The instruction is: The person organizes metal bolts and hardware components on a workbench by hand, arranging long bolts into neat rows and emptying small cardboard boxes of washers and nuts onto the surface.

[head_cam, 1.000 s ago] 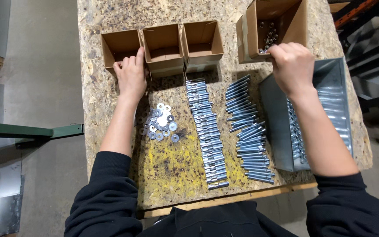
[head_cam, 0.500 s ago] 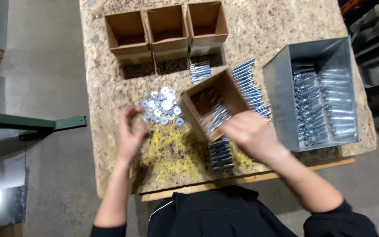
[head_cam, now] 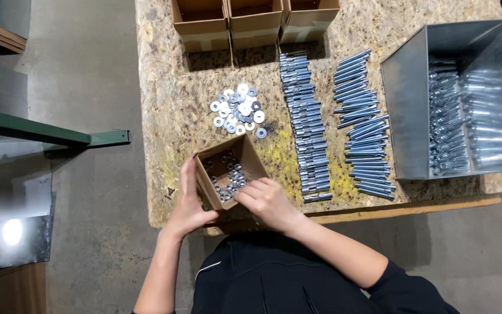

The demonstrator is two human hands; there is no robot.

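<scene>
Bare board left of washer pile [head_cam: 238, 110]; bolt rows [head_cam: 306, 125], metal bin [head_cam: 451, 99] block right.

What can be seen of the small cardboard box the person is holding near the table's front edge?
The small cardboard box is brown, open-topped and roughly square, turned at an angle to the table edge. Inside lies a loose heap of small silvery hardware, seemingly nuts or washers, covering part of its floor. It sits at the near edge of the chipboard table. The left hand grips its left wall, and the right hand holds its near corner.
</scene>
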